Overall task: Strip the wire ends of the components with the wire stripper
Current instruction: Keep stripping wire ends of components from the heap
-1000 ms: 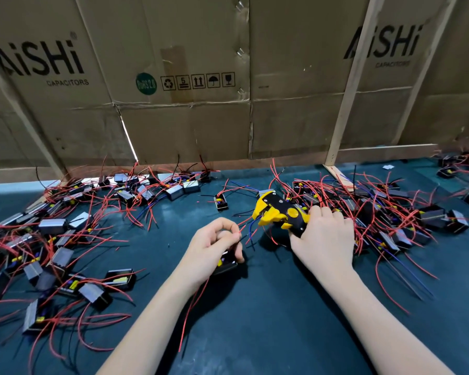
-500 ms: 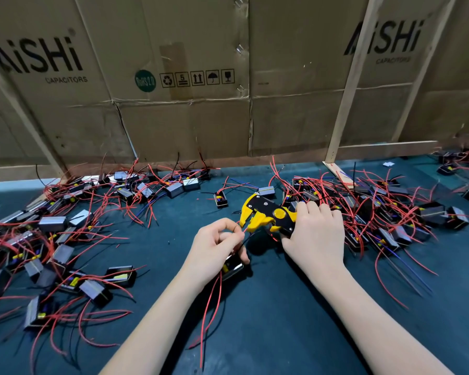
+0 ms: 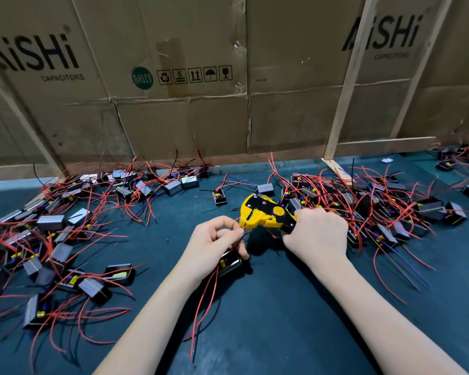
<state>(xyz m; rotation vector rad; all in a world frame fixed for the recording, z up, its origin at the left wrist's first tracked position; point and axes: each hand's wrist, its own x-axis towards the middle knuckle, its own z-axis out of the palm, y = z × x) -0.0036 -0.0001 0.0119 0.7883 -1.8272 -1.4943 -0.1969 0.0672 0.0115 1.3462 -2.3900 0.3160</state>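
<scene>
My right hand [image 3: 318, 235] grips the handles of a yellow and black wire stripper [image 3: 264, 213], whose jaws point left. My left hand [image 3: 214, 242] pinches a thin wire at its fingertips and holds it right at the stripper's jaws. A small black boxed component [image 3: 229, 263] with a yellow part inside hangs under my left palm, and its red and black wires [image 3: 203, 307] trail down over the mat toward me.
Heaps of similar components with red wires lie to the left [image 3: 52, 239] and right [image 3: 377, 207] on the dark blue-green mat [image 3: 282, 320]. A few more sit at the far right [image 3: 460, 169]. Cardboard sheets [image 3: 173, 90] on wooden slats wall off the back.
The stripper's head has come left and toward my left hand. My left hand has brought a wire end up to the jaws, and the component's wires now hang lower over the mat.
</scene>
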